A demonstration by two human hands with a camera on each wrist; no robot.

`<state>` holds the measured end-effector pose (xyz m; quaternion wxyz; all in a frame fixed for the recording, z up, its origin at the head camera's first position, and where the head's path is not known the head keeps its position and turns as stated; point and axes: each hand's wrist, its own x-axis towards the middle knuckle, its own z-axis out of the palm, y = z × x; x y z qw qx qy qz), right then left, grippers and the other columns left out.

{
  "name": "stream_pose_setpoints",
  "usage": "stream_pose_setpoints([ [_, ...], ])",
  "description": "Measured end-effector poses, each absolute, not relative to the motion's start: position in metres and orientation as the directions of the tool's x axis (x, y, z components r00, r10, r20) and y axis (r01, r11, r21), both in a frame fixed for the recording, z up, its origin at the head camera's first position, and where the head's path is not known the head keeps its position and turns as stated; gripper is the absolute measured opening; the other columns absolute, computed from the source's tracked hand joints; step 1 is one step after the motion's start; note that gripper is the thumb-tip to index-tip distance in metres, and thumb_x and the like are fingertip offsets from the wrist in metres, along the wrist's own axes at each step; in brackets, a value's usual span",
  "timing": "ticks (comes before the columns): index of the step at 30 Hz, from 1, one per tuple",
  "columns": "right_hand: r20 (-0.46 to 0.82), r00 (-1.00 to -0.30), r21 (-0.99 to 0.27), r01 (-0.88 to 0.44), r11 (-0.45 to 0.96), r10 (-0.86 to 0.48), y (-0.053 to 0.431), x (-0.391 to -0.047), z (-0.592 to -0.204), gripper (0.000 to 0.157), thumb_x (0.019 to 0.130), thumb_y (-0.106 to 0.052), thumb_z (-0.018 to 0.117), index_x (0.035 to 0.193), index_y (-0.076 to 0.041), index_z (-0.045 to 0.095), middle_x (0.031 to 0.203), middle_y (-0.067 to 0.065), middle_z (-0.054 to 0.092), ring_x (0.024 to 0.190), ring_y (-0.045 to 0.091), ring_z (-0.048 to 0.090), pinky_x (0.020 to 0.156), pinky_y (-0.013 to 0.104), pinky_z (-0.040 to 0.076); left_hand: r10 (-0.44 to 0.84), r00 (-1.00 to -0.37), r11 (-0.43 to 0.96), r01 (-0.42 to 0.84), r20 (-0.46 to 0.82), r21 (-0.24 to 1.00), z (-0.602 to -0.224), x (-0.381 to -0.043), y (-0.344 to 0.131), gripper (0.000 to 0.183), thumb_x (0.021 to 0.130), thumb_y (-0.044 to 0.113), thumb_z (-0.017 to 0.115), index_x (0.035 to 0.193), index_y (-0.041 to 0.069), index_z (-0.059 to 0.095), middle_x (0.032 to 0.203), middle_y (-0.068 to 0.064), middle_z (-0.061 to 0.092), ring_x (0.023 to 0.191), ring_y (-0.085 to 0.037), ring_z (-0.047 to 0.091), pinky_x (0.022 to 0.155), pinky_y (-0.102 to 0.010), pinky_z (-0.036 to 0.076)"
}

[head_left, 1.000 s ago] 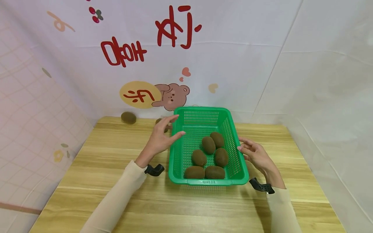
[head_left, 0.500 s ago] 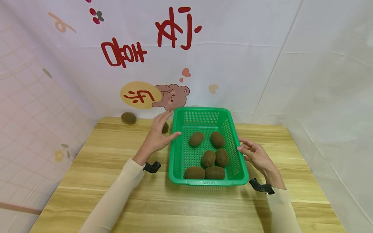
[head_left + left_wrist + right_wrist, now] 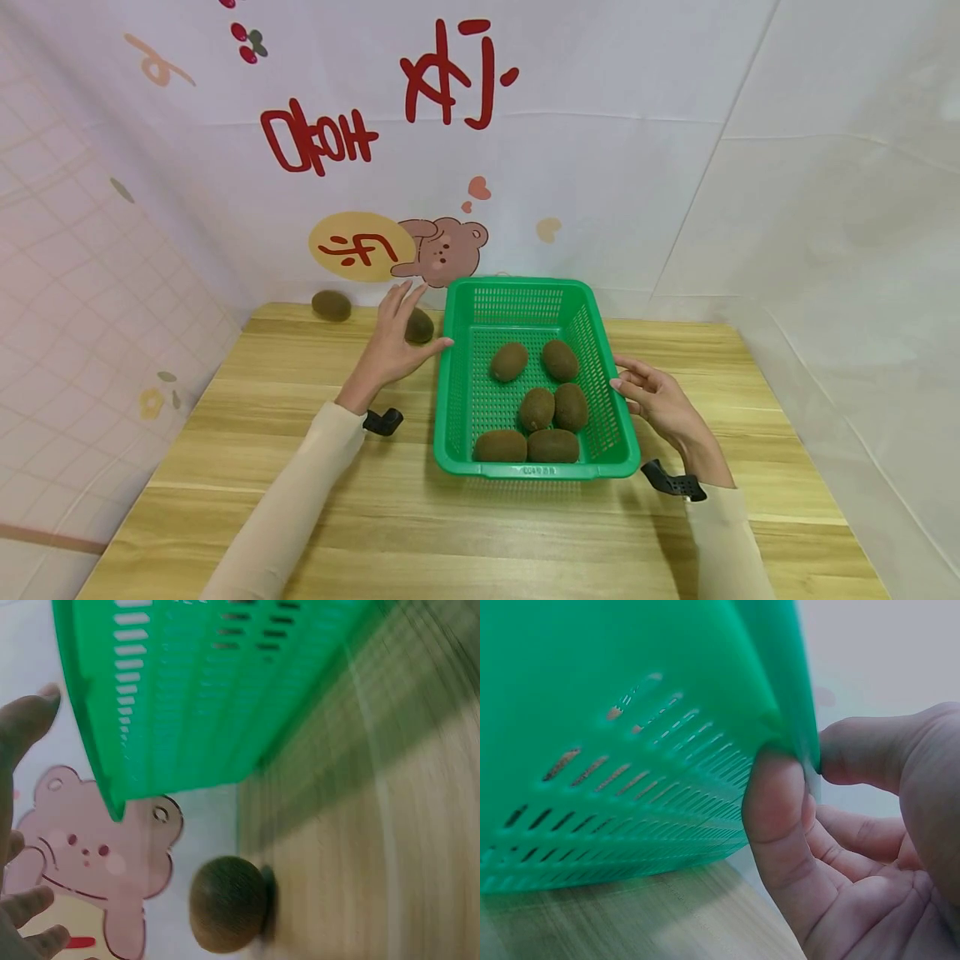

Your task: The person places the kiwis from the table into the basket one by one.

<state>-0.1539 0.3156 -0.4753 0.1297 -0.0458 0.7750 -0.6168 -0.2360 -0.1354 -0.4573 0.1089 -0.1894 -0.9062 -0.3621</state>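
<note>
A green plastic basket point(image 3: 537, 469) with perforated sides stands on the table, and several brown kiwifruit point(image 3: 509, 362) lie scattered over its bottom. My right hand point(image 3: 660, 404) pinches the basket's right rim between thumb and fingers, which the right wrist view shows up close. On the other side, my left hand point(image 3: 393, 346) is spread and holds nothing, its thumb tip close to the left rim. Just behind its fingers, one kiwifruit point(image 3: 420, 326) rests on the table outside the basket, also visible low in the left wrist view. Another kiwifruit point(image 3: 331, 305) lies farther left by the back wall.
The wood-grain table point(image 3: 480, 542) meets a white cloth backdrop point(image 3: 600, 167) at its far edge. Cloth walls also close in both sides. A printed bear point(image 3: 446, 250) and red characters decorate the back cloth.
My left hand has drawn leftward from over the basket's left rim, uncovering the kiwifruit behind it. Inside the basket two kiwifruit have rolled to new spots. My right hand stays on the rim.
</note>
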Motion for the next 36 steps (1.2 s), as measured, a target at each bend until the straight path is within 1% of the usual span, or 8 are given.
stream_pose_setpoints([
  [6,-0.140,-0.961,-0.971,0.086,0.225,-0.237,0.316,-0.154,-0.476,0.069,0.104,-0.031,0.063,0.160,-0.005,0.032,0.101,-0.004,0.060,0.090,0.007,0.058,0.084,0.025,0.057,0.226,-0.913,0.683,0.397,0.340,0.612,-0.471,-0.247,-0.144,0.102,0.085,0.054,0.079,0.165,0.028,0.022,0.174,-0.008,0.010,0.160,-0.039,0.003,0.119,-0.072,0.023],
  [11,-0.143,-0.960,-0.971,0.090,0.220,-0.240,0.316,-0.154,-0.476,0.069,0.104,-0.030,0.063,0.160,-0.006,0.032,0.101,-0.004,0.059,0.090,0.007,0.058,0.085,0.027,0.058,0.192,-0.927,0.693,0.360,0.322,0.625,-0.481,-0.256,-0.152,0.104,0.085,0.053,0.080,0.165,0.022,0.021,0.173,-0.013,0.009,0.160,-0.041,0.003,0.120,-0.072,0.021],
  [15,-0.143,-0.960,-0.972,0.090,0.219,-0.242,0.316,-0.154,-0.476,0.069,0.104,-0.031,0.063,0.160,-0.006,0.031,0.101,-0.003,0.059,0.091,0.008,0.058,0.086,0.028,0.058,0.175,-0.942,0.702,0.324,0.287,0.635,-0.488,-0.261,-0.157,0.108,0.084,0.053,0.082,0.166,0.021,0.019,0.172,-0.016,0.010,0.159,-0.043,0.004,0.120,-0.073,0.020],
  [20,-0.143,-0.960,-0.970,0.088,0.226,-0.239,0.315,-0.154,-0.475,0.071,0.103,-0.031,0.063,0.160,-0.005,0.030,0.101,-0.003,0.059,0.092,0.008,0.058,0.087,0.027,0.057,0.177,-0.953,0.719,0.297,0.248,0.629,-0.496,-0.266,-0.161,0.112,0.082,0.054,0.082,0.166,0.020,0.016,0.171,-0.018,0.011,0.158,-0.044,0.008,0.118,-0.073,0.026],
  [27,-0.144,-0.961,-0.967,0.085,0.241,-0.237,0.316,-0.154,-0.475,0.070,0.104,-0.031,0.063,0.160,-0.005,0.031,0.101,-0.004,0.058,0.091,0.008,0.057,0.086,0.026,0.056,0.173,-0.969,0.736,0.246,0.176,0.631,-0.503,-0.274,-0.162,0.113,0.081,0.057,0.082,0.166,0.023,0.016,0.170,-0.019,0.014,0.157,-0.042,0.014,0.116,-0.072,0.031],
  [36,-0.150,-0.963,-0.956,0.083,0.280,-0.225,0.317,-0.154,-0.476,0.070,0.103,-0.035,0.063,0.160,-0.007,0.032,0.102,-0.003,0.059,0.094,0.010,0.056,0.087,0.026,0.053,0.205,-0.972,0.755,0.231,0.114,0.614,-0.511,-0.285,-0.156,0.113,0.082,0.050,0.084,0.166,0.020,0.015,0.169,-0.021,0.017,0.155,-0.041,0.019,0.115,-0.068,0.037],
])
